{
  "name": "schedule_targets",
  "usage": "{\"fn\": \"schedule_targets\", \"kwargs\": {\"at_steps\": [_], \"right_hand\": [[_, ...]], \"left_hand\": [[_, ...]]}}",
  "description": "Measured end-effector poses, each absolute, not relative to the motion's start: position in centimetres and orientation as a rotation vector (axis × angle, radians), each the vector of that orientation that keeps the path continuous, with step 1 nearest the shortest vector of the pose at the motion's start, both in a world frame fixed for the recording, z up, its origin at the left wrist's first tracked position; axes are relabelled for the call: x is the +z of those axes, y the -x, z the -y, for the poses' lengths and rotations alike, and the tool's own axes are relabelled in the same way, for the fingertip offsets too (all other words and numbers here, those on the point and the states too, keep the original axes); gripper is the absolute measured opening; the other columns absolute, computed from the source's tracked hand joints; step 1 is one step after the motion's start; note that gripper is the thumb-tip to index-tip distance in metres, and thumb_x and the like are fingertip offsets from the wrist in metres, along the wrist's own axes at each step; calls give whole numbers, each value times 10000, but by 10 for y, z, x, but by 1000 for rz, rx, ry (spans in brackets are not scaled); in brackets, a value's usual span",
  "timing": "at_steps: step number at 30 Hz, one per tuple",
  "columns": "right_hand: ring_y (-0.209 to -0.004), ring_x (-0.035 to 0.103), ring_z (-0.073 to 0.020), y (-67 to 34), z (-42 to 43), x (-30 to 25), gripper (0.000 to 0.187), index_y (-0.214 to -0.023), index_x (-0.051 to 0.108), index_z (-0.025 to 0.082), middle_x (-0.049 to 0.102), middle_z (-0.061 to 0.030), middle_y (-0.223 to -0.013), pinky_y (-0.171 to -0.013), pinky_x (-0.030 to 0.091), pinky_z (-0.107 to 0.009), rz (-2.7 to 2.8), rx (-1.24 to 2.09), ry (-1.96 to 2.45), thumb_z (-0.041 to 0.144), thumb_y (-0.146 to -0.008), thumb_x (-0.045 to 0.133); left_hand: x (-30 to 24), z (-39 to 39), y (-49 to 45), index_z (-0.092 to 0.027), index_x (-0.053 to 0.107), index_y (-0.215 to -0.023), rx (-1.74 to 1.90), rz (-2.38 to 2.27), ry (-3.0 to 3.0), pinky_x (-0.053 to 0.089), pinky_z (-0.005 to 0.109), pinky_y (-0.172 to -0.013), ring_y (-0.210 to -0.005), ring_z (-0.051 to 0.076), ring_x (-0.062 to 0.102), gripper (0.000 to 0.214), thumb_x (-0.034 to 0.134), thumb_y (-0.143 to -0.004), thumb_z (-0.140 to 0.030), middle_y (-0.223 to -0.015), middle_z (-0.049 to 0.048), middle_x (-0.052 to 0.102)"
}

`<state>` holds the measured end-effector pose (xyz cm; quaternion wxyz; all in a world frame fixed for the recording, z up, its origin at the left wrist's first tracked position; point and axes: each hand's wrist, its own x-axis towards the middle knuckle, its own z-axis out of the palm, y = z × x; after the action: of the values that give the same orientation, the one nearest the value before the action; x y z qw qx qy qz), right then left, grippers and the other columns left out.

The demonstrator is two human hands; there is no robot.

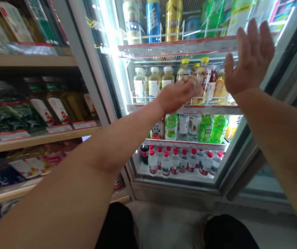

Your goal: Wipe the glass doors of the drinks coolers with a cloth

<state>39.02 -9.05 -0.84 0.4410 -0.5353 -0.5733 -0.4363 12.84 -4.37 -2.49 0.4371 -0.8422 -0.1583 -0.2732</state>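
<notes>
My left hand [179,93] reaches in front of the middle shelf of a lit drinks cooler. Its fingers are blurred and partly turned away, so their grip does not show. Behind it stand yellow-capped bottles [184,71] of brown drink, and to its left are white-capped bottles [154,84] with pale labels. My right hand [251,60] is raised at the cooler's right side, fingers stretched out and apart, holding nothing. It overlaps the upper shelf edge [179,49] in view; whether it touches anything I cannot tell. An amber bottle [219,88] shows just left of it.
Cans, among them a gold can [173,20], line the upper shelf. Green bottles [206,128] stand lower; several red-capped water bottles [165,162] fill the bottom. A shelf rack [34,138] of drinks is at left. The cooler's metal frame [174,192] borders the floor [169,224].
</notes>
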Motion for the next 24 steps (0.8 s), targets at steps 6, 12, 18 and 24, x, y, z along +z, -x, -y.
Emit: {"fn": "schedule_targets", "kwargs": {"at_steps": [6,12,18,24], "right_hand": [[-1684,103,-299,-394,86,-6,737,-1724,327,210,203,-33,-1794,-1351,170,-588,1421,-1082,1351,529,-1063,382],[-1683,106,-304,-400,81,-6,741,-1714,344,215,220,-51,-1794,-1348,159,-591,1424,-1093,1356,483,-1026,408],[-1682,103,-312,-407,77,-12,738,-1721,316,240,215,-49,-1796,-1330,154,-616,1458,-1141,1222,531,-1045,373],[-1677,138,-322,-412,72,-13,754,-1702,368,209,263,-82,-1780,-1319,186,-636,1455,-1168,1177,577,-1045,349]], "left_hand": [[-11,46,-112,-264,567,-1555,-773,632,1941,567,377,-667,-1251,339,646,507,366,-1122,-91,-1484,139,599],[-38,40,-95,-271,589,-1510,-487,282,2002,556,341,-659,-1191,279,664,521,310,-1126,-57,-1397,113,656],[-20,32,-68,-269,575,-1536,-815,522,1886,570,324,-641,-1210,298,672,535,451,-1059,-58,-1427,135,642],[-55,32,-55,-290,625,-1457,-643,318,1980,551,296,-615,-1184,250,695,480,418,-1101,-43,-1364,91,695]]}}
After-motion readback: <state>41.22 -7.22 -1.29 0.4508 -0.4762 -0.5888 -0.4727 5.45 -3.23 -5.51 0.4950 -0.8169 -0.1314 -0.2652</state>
